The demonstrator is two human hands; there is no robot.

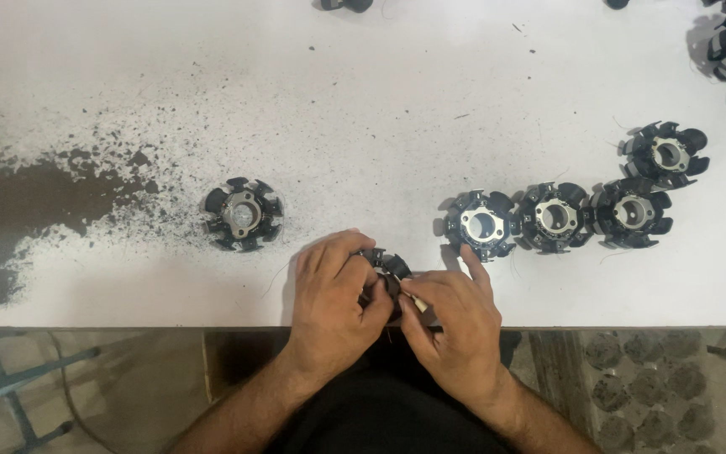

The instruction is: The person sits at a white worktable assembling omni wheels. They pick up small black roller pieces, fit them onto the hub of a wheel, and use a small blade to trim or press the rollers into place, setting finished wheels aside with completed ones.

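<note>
A black stator is held at the near table edge, clasped between the left hand and the right hand, both closed on it; fine work at its rim appears to be in hand, with something small and pale pinched in the right fingers. A steady hold and slow turning of the piece seem called for next. One stator is set to the left beside dark grit; a row lies close by the right hand, where knuckles could knock it.
</note>
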